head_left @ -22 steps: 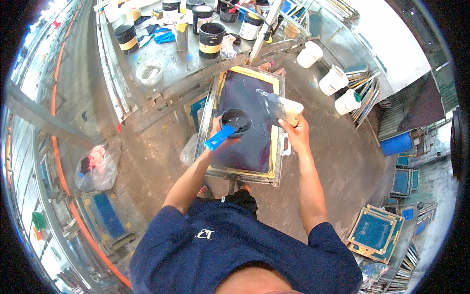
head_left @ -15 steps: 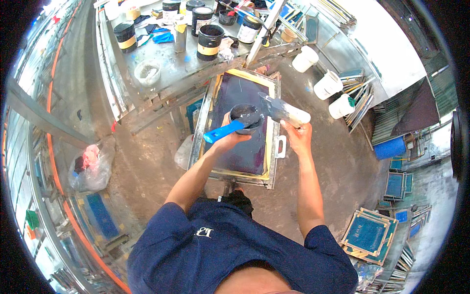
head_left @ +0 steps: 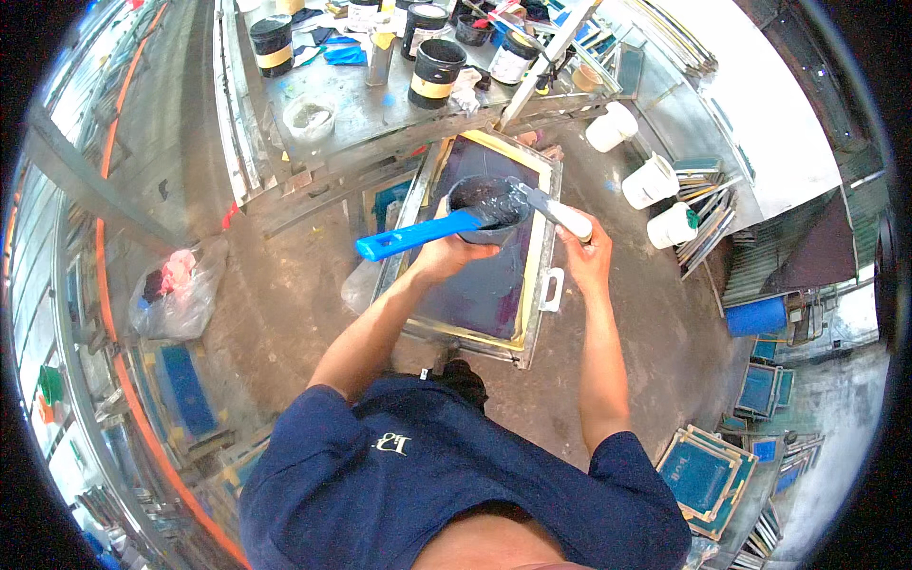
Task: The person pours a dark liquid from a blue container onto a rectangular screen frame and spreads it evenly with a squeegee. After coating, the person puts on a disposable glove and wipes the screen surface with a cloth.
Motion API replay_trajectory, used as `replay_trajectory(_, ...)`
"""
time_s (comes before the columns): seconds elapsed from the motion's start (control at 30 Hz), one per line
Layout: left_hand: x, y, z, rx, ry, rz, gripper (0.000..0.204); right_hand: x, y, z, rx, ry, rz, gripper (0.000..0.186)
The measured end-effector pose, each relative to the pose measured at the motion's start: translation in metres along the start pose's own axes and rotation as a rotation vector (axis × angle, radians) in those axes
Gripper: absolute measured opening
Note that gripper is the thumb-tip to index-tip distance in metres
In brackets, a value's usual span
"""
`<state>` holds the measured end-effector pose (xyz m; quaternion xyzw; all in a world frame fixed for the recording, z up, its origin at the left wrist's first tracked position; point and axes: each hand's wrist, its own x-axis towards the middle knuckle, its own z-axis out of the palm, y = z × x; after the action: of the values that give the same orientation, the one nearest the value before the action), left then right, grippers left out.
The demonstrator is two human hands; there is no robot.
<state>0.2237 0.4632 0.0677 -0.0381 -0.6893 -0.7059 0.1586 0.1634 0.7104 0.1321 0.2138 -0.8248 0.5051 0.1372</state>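
Both outstretched: left hand (head_left: 456, 255) cups tub (head_left: 500, 234), right hand (head_left: 588, 254) grips scraper (head_left: 558, 212).

Blue-handled tool (head_left: 418, 237): working end sunk in the dark contents (head_left: 473, 194), its shape hidden from me.
White-handled scraper (head_left: 573, 222): blade tip lost against that darkness; whether it touches, I cannot tell.
Left hand (head_left: 454, 256): partly hidden under the dark cup (head_left: 499, 236).
Framed screen (head_left: 475, 294): covered in part by cup and hand.
White jar (head_left: 365, 14): top cut off at my view's upper edge.
Plastic bag (head_left: 198, 315): lower contents blurred.
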Motion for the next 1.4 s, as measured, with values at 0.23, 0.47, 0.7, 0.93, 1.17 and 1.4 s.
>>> replay_trajectory(0.23, -0.004, 0.008, -0.052, 0.13, 0.096, 0.089, 0.052, 0.003, 0.073, 0.025, -0.172, -0.079, 0.176, 0.037)
replay_trajectory(0.47, -0.047, 0.005, -0.094, 0.407, 0.112, -0.072, 0.046, -0.014, 0.125, 0.064, -0.7, -0.126, 0.529, 0.034)
replay_trajectory(0.7, -0.087, -0.012, -0.096, 0.331, 0.152, -0.289, 0.048, -0.023, 0.153, 0.06, -0.847, -0.107, 0.702, 0.039)
replay_trajectory(0.93, -0.098, -0.037, -0.103, -0.033, 0.171, -0.495, 0.082, -0.03, 0.17, 0.062, -0.79, -0.098, 0.776, 0.04)
replay_trajectory(1.17, -0.087, -0.021, -0.099, -0.433, 0.319, -0.631, 0.064, -0.037, 0.163, 0.088, -0.557, -0.157, 0.626, 0.04)
replay_trajectory(1.4, -0.091, -0.046, -0.105, 0.107, 0.139, -0.387, 0.088, 0.016, 0.134, 0.143, -0.597, -0.422, 0.484, 0.037)
